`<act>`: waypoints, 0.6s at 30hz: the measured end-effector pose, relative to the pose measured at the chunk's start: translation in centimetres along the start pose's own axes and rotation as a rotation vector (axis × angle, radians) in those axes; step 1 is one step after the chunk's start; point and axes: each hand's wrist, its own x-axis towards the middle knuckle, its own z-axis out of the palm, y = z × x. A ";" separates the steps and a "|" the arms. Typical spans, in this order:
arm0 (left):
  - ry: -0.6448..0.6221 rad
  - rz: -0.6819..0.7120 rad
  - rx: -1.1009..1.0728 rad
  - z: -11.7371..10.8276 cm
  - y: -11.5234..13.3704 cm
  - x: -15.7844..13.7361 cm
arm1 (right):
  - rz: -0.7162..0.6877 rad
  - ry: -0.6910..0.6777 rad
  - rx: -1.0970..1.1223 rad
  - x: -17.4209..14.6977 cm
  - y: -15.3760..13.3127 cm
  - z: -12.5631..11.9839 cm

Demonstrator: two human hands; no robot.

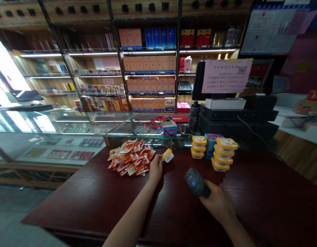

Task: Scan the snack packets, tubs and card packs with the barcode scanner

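Note:
My left hand (155,168) grips a small plastic tub with a yellow lid (169,156), tilted so that a barcode label on it faces me. In my right hand (218,200) is a dark handheld barcode scanner (195,181) with a blue light glowing on top; its head points toward the left and away from me. Just left of my left hand lies a heap of orange-red snack packets (132,157). Beyond the scanner stand two stacks of similar yellow-lidded tubs, a nearer right stack (223,154) and a left stack (199,147).
The dark red wooden counter (96,202) meets a glass display case (117,123) at the back. A blue box (211,144) stands between the tub stacks. Behind are a small open carton (169,128), a dark bottle (194,115) and a monitor with a pink notice (226,77).

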 end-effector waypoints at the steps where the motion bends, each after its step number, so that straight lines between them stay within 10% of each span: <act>1: 0.006 -0.007 -0.009 -0.1 -0.2 -0.1 | 0.019 -0.032 0.057 0.1 -0.4 0.0; 18: -0.031 0.091 0.168 0.4 -0.6 -0.3 | -0.013 -0.049 0.248 0.1 -2.2 0.4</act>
